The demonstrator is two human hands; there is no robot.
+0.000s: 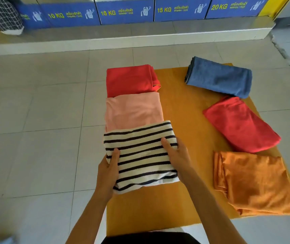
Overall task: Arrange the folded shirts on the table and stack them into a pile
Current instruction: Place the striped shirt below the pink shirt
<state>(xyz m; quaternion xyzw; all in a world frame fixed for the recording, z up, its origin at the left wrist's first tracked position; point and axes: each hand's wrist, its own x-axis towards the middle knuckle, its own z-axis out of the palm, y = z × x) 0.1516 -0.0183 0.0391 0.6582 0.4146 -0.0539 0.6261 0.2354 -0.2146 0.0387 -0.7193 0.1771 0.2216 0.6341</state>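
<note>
A folded black-and-white striped shirt [140,154] lies at the near left of the yellow-brown table [184,111]. My left hand [108,173] grips its left edge and my right hand [176,155] grips its right edge. Its far edge overlaps a folded pink shirt [133,110]. Beyond the pink one lies a folded red shirt [130,80]. Along the right side lie a folded blue shirt [219,76], a second red shirt [241,124] and an orange shirt [256,184], each apart from the others.
The table stands on a pale tiled floor [35,120]. Blue washing-machine panels [126,12] labelled 10, 15 and 20 KG line the back above a raised step [123,39]. A checked laundry bag [1,14] sits at the far left.
</note>
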